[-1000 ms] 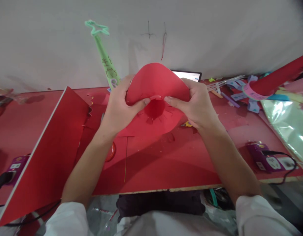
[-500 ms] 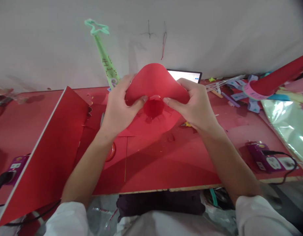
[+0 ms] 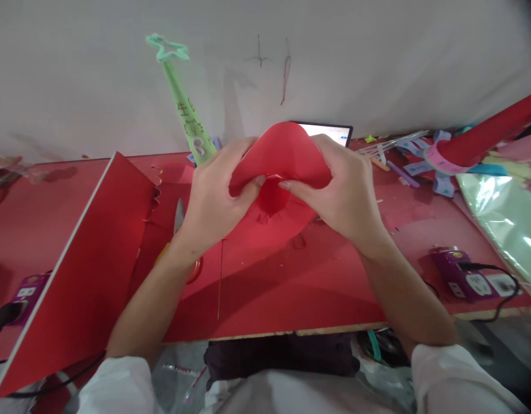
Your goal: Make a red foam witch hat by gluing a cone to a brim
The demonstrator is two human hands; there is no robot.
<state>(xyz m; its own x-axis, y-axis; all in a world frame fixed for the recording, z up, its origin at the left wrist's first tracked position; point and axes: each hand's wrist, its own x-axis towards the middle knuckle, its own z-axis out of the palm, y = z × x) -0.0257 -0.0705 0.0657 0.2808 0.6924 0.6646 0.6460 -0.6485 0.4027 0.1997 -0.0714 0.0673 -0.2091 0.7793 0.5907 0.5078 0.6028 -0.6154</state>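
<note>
Centre of the frame, and both hands are on it: the left hand [image 3: 217,192] and right hand [image 3: 345,190], each grip pinching a curved red sheet [image 3: 285,146] — thumbs right at the rim of its central opening! Behind it, a lit screen [image 3: 328,134] peeks out. Upper left, a green cone [image 3: 190,126] leans, topped by a star outline [image 3: 168,49]. Down the left side, a big red board [image 3: 88,264] slants across the red tabletop [image 3: 325,282]; a grey blade [image 3: 179,214] shows beside the left wrist. Upper right — a red tube [image 3: 493,132] through a pink band [image 3: 444,161]; lower right, a purple power strip [image 3: 463,279].
</note>
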